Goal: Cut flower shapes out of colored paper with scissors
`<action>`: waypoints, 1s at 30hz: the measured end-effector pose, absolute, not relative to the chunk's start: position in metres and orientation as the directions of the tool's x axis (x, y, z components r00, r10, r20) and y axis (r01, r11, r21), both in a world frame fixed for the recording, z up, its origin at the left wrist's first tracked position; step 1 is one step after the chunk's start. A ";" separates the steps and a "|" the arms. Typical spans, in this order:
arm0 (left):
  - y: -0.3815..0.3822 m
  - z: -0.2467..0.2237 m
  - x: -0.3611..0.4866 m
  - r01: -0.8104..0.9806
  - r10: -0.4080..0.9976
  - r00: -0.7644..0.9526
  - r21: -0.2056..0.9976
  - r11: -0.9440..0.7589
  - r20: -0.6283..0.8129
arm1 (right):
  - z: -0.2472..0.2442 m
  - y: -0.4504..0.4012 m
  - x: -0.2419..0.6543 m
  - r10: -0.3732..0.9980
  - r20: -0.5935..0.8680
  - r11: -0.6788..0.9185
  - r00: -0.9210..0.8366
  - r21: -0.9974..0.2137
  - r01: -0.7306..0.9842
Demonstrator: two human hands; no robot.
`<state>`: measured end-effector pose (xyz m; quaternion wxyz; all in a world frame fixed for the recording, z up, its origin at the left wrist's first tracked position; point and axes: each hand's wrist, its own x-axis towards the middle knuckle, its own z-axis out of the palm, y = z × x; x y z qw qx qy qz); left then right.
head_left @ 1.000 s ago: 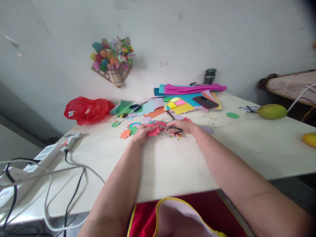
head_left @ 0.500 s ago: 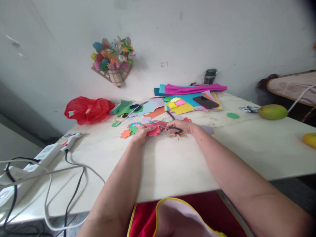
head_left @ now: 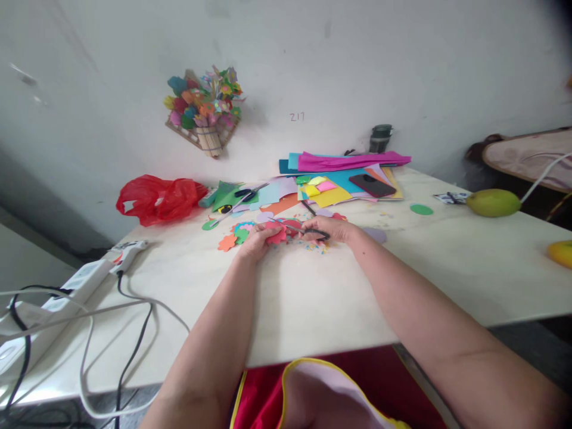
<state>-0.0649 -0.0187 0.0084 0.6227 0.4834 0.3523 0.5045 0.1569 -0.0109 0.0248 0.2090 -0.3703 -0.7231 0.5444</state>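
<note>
My left hand [head_left: 258, 240] pinches a red paper flower [head_left: 277, 233] over the middle of the table. Just right of it, my right hand [head_left: 325, 228] is closed on dark-handled scissors [head_left: 316, 233], whose blades point left across the flower. Around and behind the hands lie an orange paper flower [head_left: 227, 242], a green one [head_left: 241, 236] and other cut shapes. Small coloured scraps [head_left: 318, 246] are scattered under my right hand.
Coloured sheets [head_left: 337, 196], a phone [head_left: 372, 185] and a second pair of scissors [head_left: 248, 193] lie farther back. A red plastic bag [head_left: 163, 199] and a power strip [head_left: 78, 285] are left, a green-yellow fruit [head_left: 493, 203] right.
The red flower in my left hand has turned and tilted slightly. Both hands have otherwise barely moved, and the scissors are still in my right hand.
</note>
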 end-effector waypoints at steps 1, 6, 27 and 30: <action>-0.019 0.009 -0.065 -0.293 0.972 0.232 0.956 0.025 0.046 | 0.026 -0.012 0.157 0.763 -0.098 0.134 -0.639 -0.943 0.304; -0.020 0.010 -0.064 -0.316 0.977 0.207 0.949 0.020 0.048 | 0.029 -0.015 0.156 0.758 -0.075 0.157 -0.648 -0.943 0.292; -0.019 0.008 -0.066 -0.317 0.973 0.226 0.948 0.023 0.051 | 0.011 0.003 0.158 0.766 -0.072 0.119 -0.638 -0.960 0.252; -0.018 0.007 -0.066 -0.316 0.981 0.187 0.949 0.002 0.060 | 0.014 0.001 0.158 0.768 -0.095 0.103 -0.633 -0.958 0.269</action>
